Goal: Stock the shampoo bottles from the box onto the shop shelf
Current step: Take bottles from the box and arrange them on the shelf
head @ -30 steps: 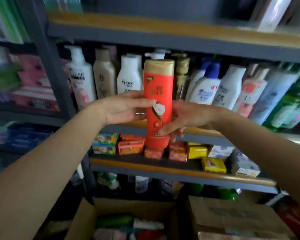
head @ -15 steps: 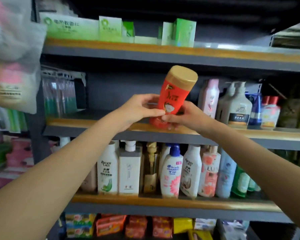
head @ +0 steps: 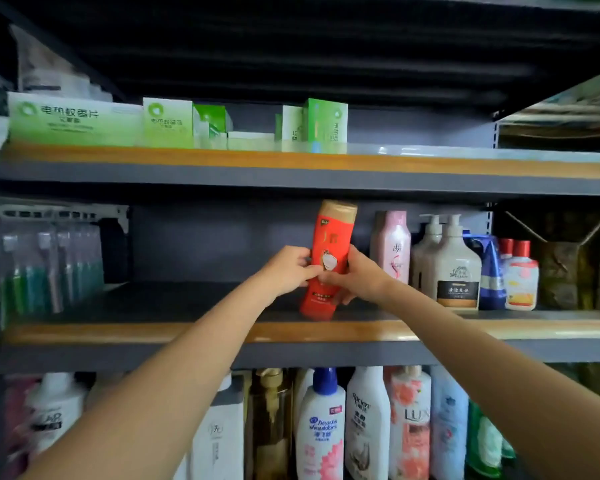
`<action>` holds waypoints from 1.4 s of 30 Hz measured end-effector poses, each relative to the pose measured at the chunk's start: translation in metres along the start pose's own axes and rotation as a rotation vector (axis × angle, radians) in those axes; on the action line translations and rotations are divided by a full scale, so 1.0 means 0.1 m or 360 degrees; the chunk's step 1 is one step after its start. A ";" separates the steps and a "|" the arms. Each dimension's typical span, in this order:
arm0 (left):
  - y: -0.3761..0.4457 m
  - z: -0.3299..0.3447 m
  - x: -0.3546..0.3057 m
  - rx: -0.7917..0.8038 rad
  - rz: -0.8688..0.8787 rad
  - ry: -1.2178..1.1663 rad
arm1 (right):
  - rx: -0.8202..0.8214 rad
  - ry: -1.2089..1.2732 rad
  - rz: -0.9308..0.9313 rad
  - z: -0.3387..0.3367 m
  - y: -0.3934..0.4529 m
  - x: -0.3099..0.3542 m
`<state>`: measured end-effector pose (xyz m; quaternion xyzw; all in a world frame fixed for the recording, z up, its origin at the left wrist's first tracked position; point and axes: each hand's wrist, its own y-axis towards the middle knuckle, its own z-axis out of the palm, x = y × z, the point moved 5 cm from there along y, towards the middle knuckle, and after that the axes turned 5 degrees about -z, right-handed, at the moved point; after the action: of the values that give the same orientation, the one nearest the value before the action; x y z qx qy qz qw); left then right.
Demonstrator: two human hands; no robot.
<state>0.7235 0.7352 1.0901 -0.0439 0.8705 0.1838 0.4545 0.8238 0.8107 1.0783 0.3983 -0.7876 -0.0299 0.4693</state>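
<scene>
On the middle shelf [head: 194,332], a dark grey board with a worn orange-brown strip along its front edge, both arms reach in from below. Grey metal racking fills the view, with a dark back panel behind and a shadowed board overhead. The left hand [head: 288,268] and the right hand [head: 357,277] meet around the red bottle [head: 328,258], fingers curled on either side of its waist, thumbs on the front label. It's a tall, glossy plastic bottle with a rounded gold cap, leaning slightly to the right, and its base sits at the shelf board (whether it rests fully flat cannot be told).

Just to its right stands a pink bottle [head: 392,247], smooth and narrow-shouldered, then a pair of cream pump bottles [head: 454,268] with a dark label, a blue tube [head: 489,271] and a white bottle with a red cap [head: 520,275]. Well off to the left hang clear packs of toothbrushes [head: 49,258], blurred, green and purple through the plastic.

One level up, green-and-white cardboard boxes [head: 77,121] line the board, flat-faced and sharp-cornered, printed with Chinese characters. One level down, a crowded row of bottles: a white bottle with a blue cap [head: 321,424], another white one [head: 368,427] beside it, a pink-flowered bottle [head: 411,420], and a tall amber pump bottle [head: 269,420] with a gold top. Everything down there is smooth, shiny plastic, packed shoulder to shoulder.
</scene>
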 end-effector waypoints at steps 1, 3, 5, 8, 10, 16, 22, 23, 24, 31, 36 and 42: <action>0.07 0.01 0.00 -0.0003 -0.0033 -0.0042 | -0.0012 -0.0022 0.0046 -0.02 0.07 -0.02; 0.20 0.03 0.03 0.0005 -0.0098 -0.0098 | 0.0012 -0.0039 0.0143 -0.03 0.20 -0.03; 0.32 0.03 0.09 -0.0005 -0.0157 -0.0107 | 0.0094 -0.0062 0.0230 -0.02 0.33 -0.05; 0.48 0.05 0.21 -0.0028 -0.0232 -0.0097 | 0.0191 -0.0184 0.0288 0.00 0.48 -0.11; 0.56 0.07 0.30 -0.0040 -0.0287 -0.0113 | 0.0195 -0.0233 0.0303 0.03 0.57 -0.13; 0.75 0.12 0.40 -0.0056 -0.0350 -0.0065 | 0.0116 -0.0551 0.0333 0.14 0.90 -0.23; 0.83 0.16 0.42 -0.0062 -0.0388 0.0040 | 0.0026 -0.0634 0.0370 0.20 1.05 -0.31; 0.83 0.16 0.43 -0.0047 -0.0401 0.0041 | 0.0061 -0.0629 0.0385 0.20 1.04 -0.30; 0.82 0.16 0.43 -0.0039 -0.0399 0.0042 | 0.0098 -0.0602 0.0399 0.21 1.02 -0.30; 0.45 -0.06 0.11 -0.0414 -0.0194 0.0760 | -0.0374 -0.1215 -0.0030 0.03 0.57 0.13; -0.49 -0.08 0.14 -0.0906 0.0685 0.0596 | -0.0582 -0.0602 -0.0856 0.35 -0.19 0.59; -1.76 0.18 1.69 -0.0717 0.0540 0.0595 | -0.0127 -0.0151 -0.0759 1.88 -1.35 0.06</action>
<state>0.6822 0.5940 0.8953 -0.0306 0.8712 0.4333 0.2287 0.7595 0.6537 0.9209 0.5521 -0.6907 -0.1895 0.4269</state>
